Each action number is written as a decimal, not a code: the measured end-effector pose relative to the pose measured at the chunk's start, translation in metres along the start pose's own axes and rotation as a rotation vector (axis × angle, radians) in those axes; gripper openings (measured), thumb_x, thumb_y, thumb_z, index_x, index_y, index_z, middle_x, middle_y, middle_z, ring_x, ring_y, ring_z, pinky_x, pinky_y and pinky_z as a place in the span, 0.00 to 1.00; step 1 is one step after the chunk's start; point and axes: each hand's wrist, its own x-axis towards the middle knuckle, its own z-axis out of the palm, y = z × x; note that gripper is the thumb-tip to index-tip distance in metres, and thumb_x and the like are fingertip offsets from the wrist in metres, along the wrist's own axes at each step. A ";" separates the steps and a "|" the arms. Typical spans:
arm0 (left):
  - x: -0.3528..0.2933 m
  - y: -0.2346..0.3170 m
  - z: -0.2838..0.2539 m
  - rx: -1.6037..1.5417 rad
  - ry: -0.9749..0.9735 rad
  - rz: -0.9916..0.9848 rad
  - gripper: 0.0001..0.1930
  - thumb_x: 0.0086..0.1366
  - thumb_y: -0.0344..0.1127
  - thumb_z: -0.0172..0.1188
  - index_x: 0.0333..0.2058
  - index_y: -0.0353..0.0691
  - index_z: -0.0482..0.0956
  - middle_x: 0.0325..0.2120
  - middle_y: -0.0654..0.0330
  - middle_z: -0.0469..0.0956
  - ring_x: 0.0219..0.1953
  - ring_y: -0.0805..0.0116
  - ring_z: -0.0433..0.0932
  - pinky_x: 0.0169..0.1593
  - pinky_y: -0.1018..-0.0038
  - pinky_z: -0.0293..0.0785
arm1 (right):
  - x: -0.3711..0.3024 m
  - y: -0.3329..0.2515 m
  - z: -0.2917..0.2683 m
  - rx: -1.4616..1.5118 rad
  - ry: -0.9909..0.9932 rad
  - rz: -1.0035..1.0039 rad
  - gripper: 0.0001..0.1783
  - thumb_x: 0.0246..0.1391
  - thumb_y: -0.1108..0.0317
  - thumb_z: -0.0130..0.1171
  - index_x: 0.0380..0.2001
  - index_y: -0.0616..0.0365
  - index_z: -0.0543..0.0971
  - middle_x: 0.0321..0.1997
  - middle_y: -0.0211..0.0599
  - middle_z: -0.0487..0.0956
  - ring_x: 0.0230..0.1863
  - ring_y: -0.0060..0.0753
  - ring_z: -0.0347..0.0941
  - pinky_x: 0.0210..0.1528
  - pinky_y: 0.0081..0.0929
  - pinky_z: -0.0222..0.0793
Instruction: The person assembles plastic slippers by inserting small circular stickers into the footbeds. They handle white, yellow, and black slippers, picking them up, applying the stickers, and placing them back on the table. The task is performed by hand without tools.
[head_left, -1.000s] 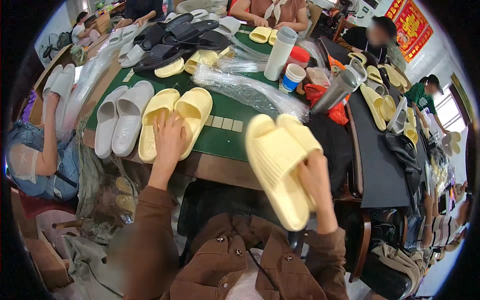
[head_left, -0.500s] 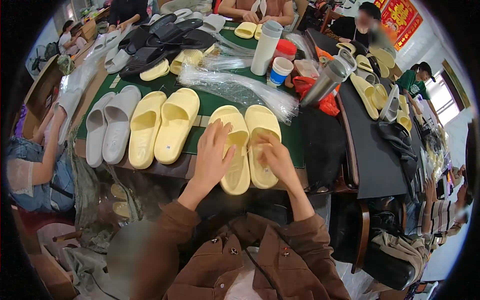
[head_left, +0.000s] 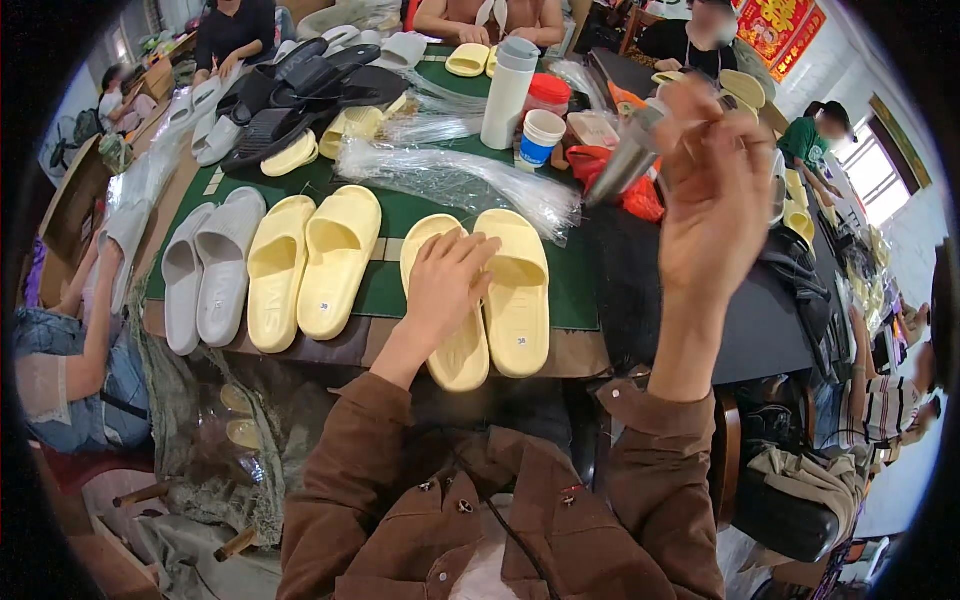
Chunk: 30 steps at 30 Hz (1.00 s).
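At the near table edge, a pair of pale yellow slide slippers lies with toes pointing away: a left slipper (head_left: 462, 352) and a right slipper (head_left: 518, 310). My left hand (head_left: 445, 285) rests over the strap of the left one, fingers loosely spread, fingertips reaching the right one. Raised above the table's right side is my right hand (head_left: 712, 200), touching none of the slippers; motion smears its fingers, so what they hold, if anything, is unclear. To the left lie another yellow pair (head_left: 340, 265) and a grey pair (head_left: 230, 270).
A heap of black slides (head_left: 310, 85) covers the far left. Clear plastic bags (head_left: 470, 180) lie beyond the yellow pair, near a white bottle (head_left: 510, 95), a paper cup (head_left: 541, 137) and a steel tumbler (head_left: 622, 160). Other people sit around the tables.
My right hand has left the right slipper and swung up and to the right. My left hand stays on the left slipper, its fingers shifted toward the right one.
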 end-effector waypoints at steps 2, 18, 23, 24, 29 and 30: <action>0.001 0.003 0.003 -0.010 0.018 -0.008 0.22 0.56 0.36 0.61 0.51 0.49 0.74 0.49 0.60 0.75 0.54 0.54 0.70 0.59 0.59 0.62 | 0.017 -0.005 -0.010 0.025 0.074 -0.121 0.05 0.63 0.71 0.46 0.39 0.60 0.70 0.52 0.52 0.75 0.53 0.42 0.74 0.52 0.33 0.76; -0.011 0.013 0.005 0.027 0.067 -0.009 0.20 0.57 0.36 0.58 0.50 0.48 0.74 0.48 0.60 0.75 0.54 0.53 0.70 0.59 0.59 0.62 | -0.136 0.187 -0.135 -0.912 0.239 0.420 0.11 0.59 0.70 0.53 0.39 0.62 0.82 0.58 0.45 0.69 0.59 0.34 0.65 0.54 0.29 0.69; -0.010 0.014 0.007 0.024 0.074 -0.010 0.20 0.57 0.36 0.58 0.50 0.48 0.74 0.48 0.60 0.75 0.54 0.53 0.70 0.59 0.59 0.62 | -0.127 0.193 -0.148 -0.861 0.180 0.497 0.10 0.58 0.72 0.54 0.39 0.63 0.82 0.52 0.46 0.72 0.49 0.34 0.73 0.41 0.25 0.76; -0.011 0.013 0.006 0.026 0.075 -0.014 0.20 0.57 0.36 0.58 0.50 0.47 0.74 0.48 0.60 0.75 0.54 0.53 0.70 0.58 0.59 0.62 | -0.124 0.192 -0.144 -0.807 0.187 0.545 0.10 0.58 0.72 0.55 0.39 0.63 0.82 0.50 0.46 0.73 0.46 0.33 0.74 0.38 0.24 0.77; -0.013 0.021 0.005 0.017 0.076 -0.007 0.19 0.57 0.36 0.58 0.49 0.47 0.74 0.47 0.60 0.75 0.53 0.53 0.70 0.57 0.59 0.62 | -0.122 0.191 -0.147 -0.862 0.160 0.536 0.10 0.58 0.72 0.55 0.39 0.65 0.82 0.43 0.41 0.75 0.36 0.29 0.76 0.30 0.21 0.76; -0.012 0.020 0.004 0.021 0.078 -0.006 0.19 0.57 0.36 0.58 0.49 0.47 0.74 0.47 0.60 0.75 0.53 0.53 0.70 0.57 0.59 0.62 | -0.123 0.190 -0.143 -0.888 0.145 0.521 0.10 0.58 0.72 0.55 0.38 0.65 0.82 0.43 0.40 0.75 0.35 0.29 0.75 0.31 0.21 0.76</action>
